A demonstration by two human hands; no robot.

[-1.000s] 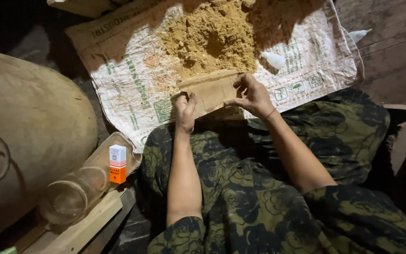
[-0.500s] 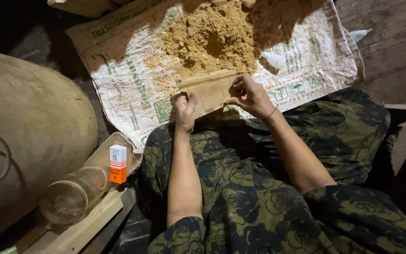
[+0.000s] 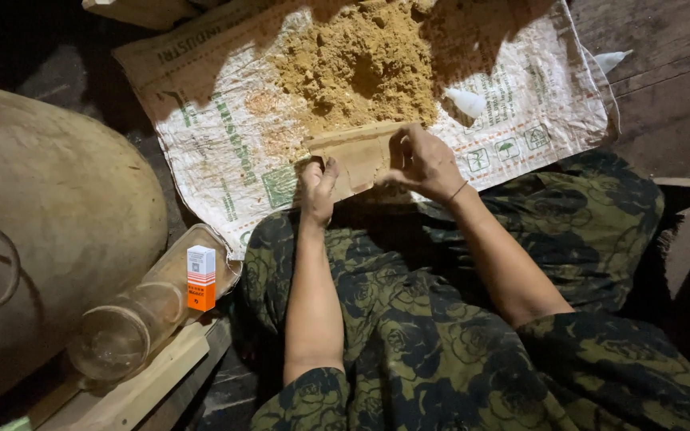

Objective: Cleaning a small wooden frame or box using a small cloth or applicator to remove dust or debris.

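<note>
Both hands grip a flat wooden board (image 3: 357,156) at the near edge of a heap of yellow-brown powder (image 3: 361,68) spread on a printed woven sack (image 3: 225,152). Since a second ago little has changed: the board sits in the same spot and only the fingers have shifted slightly, suggesting the work is paused at the pile's edge. The left hand (image 3: 317,187) pinches the board's corner at 9 o'clock; the right hand (image 3: 421,160) curls over its end at 3 o'clock. The board looks worn, pale and dusted. A clear jar (image 3: 141,319) and a small orange-and-white box (image 3: 200,277) lie at 8 o'clock, beside a large tan sack (image 3: 49,231).
</note>
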